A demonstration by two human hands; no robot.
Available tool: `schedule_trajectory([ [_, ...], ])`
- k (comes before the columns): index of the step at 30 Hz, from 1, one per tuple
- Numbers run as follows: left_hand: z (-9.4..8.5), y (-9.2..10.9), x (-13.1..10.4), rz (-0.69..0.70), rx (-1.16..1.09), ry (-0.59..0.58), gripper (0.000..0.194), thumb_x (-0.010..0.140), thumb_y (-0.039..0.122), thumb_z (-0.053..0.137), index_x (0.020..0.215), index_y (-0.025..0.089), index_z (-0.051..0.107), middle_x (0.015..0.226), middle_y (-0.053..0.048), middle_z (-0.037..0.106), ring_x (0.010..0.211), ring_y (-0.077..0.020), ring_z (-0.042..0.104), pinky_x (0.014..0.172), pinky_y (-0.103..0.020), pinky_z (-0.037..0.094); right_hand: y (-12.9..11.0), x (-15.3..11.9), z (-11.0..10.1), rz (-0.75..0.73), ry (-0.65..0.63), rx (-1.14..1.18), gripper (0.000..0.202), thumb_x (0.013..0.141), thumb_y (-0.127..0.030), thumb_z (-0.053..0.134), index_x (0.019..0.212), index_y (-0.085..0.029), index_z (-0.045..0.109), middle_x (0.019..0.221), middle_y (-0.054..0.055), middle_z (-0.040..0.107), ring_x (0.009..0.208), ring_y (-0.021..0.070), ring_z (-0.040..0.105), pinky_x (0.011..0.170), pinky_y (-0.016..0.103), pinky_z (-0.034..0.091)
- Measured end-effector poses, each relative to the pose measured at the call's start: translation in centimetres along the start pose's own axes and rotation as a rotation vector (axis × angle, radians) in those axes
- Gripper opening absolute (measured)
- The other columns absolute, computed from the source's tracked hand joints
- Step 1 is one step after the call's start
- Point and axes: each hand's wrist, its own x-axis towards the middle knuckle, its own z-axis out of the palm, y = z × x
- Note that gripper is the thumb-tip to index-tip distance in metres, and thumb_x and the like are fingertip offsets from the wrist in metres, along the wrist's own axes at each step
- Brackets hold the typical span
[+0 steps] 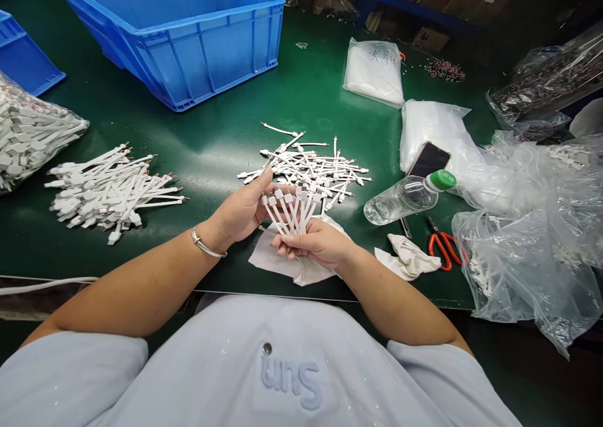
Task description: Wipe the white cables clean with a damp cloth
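Observation:
My right hand pinches a fanned bunch of short white cables near its lower end, connector ends pointing up and away from me. My left hand, with a silver bangle at the wrist, is cupped beside the bunch. Its thumb is raised and its fingers reach behind the connectors, partly hidden; the thumb stands apart from them. Just beyond both hands lies a loose pile of white cables. Under the hands a white cloth is spread on the green table. Another heap of white cables is at the left.
A blue crate stands at the back left, with a bag of cables at far left. On the right are a water bottle, phone, crumpled cloth, red-handled pliers and clear plastic bags.

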Motion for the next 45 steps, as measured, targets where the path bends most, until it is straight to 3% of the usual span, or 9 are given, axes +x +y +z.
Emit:
schedule_trajectory([
  [5, -0.6, 0.1, 0.1, 0.062, 0.17, 0.014, 0.054, 0.065, 0.061, 0.074, 0.091, 0.014, 0.069, 0.076, -0.006, 0.071, 0.065, -0.0188, 0.066, 0.062, -0.03, 0.051, 0.2, 0.0, 0.1, -0.008, -0.057, -0.129, 0.034, 0.07, -0.041, 0.078, 0.084, -0.011, 0.071, 0.083, 0.005, 0.068, 0.07, 0.0086, 0.062, 0.057, 0.017, 0.05],
  [12, -0.6, 0.0, 0.0, 0.116, 0.313, -0.037, 0.044, 0.066, 0.042, 0.08, 0.099, 0.016, 0.068, 0.076, -0.002, 0.069, 0.065, -0.0127, 0.062, 0.066, -0.027, 0.048, 0.4, -0.2, 0.1, 0.056, -0.122, -0.213, 0.036, 0.075, -0.044, 0.073, 0.089, -0.011, 0.069, 0.072, 0.004, 0.066, 0.059, 0.0074, 0.056, 0.052, 0.018, 0.044],
  [18, -0.6, -0.5, 0.4, 0.139, 0.361, 0.03, 0.035, 0.065, 0.043, 0.08, 0.075, 0.014, 0.063, 0.065, 0.0, 0.063, 0.055, -0.0093, 0.054, 0.055, -0.023, 0.043, 0.1, -0.4, 0.2, 0.063, -0.184, -0.179, 0.033, 0.076, -0.04, 0.072, 0.088, -0.009, 0.07, 0.065, 0.003, 0.067, 0.045, 0.0025, 0.042, 0.044, 0.017, 0.031],
  [21, -0.6, -0.5, 0.5, 0.136, 0.353, 0.057, 0.038, 0.066, 0.047, 0.078, 0.076, 0.015, 0.062, 0.064, 0.001, 0.062, 0.053, -0.0086, 0.052, 0.054, -0.022, 0.041, -0.1, -0.4, 0.3, 0.081, -0.174, -0.118, 0.033, 0.073, -0.039, 0.075, 0.086, -0.009, 0.07, 0.063, 0.003, 0.066, 0.044, 0.0021, 0.041, 0.043, 0.017, 0.028],
  [26, -1.3, 1.2, 0.1, 0.091, 0.489, 0.037, 0.044, 0.073, 0.057, 0.069, 0.086, 0.016, 0.063, 0.07, -0.001, 0.065, 0.058, -0.0121, 0.056, 0.057, -0.025, 0.043, -0.5, -0.4, 0.5, 0.048, -0.141, -0.022, 0.029, 0.072, -0.034, 0.077, 0.082, -0.009, 0.068, 0.063, 0.002, 0.065, 0.044, 0.0016, 0.042, 0.041, 0.016, 0.027],
  [30, -1.9, 2.7, -0.4, 0.14, 0.718, -0.012, 0.036, 0.071, 0.048, 0.073, 0.084, 0.015, 0.069, 0.071, -0.002, 0.065, 0.065, -0.0122, 0.055, 0.061, -0.024, 0.041, -0.5, -0.2, 0.6, 0.009, -0.095, 0.06, 0.028, 0.068, -0.029, 0.08, 0.08, -0.01, 0.065, 0.069, 0.002, 0.066, 0.053, 0.0042, 0.053, 0.04, 0.015, 0.027],
  [33, -2.0, 2.8, -0.5, 0.187, 0.672, -0.048, 0.027, 0.07, 0.04, 0.075, 0.08, 0.016, 0.069, 0.071, -0.001, 0.064, 0.067, -0.0116, 0.054, 0.064, -0.024, 0.041, -0.5, -0.2, 0.6, 0.007, -0.075, 0.091, 0.03, 0.065, -0.027, 0.082, 0.082, -0.011, 0.063, 0.074, 0.003, 0.068, 0.058, 0.0065, 0.058, 0.039, 0.014, 0.028],
  [40, -1.7, 2.2, -0.1, 0.243, 0.562, 0.026, 0.026, 0.066, 0.037, 0.078, 0.076, 0.015, 0.068, 0.07, 0.0, 0.062, 0.065, -0.0104, 0.052, 0.065, -0.025, 0.04, -0.4, -0.2, 0.5, 0.044, -0.069, 0.125, 0.045, 0.064, -0.023, 0.082, 0.103, -0.014, 0.062, 0.077, 0.002, 0.069, 0.06, 0.0081, 0.061, 0.038, 0.014, 0.027],
  [45, -1.4, 2.1, -0.1, 0.228, 0.501, 0.076, 0.03, 0.064, 0.038, 0.081, 0.077, 0.014, 0.068, 0.069, -0.001, 0.063, 0.067, -0.0118, 0.055, 0.067, -0.026, 0.042, -0.4, -0.1, 0.4, 0.052, -0.065, 0.124, 0.043, 0.064, -0.023, 0.082, 0.101, -0.014, 0.061, 0.077, 0.002, 0.069, 0.06, 0.008, 0.062, 0.039, 0.013, 0.028],
])
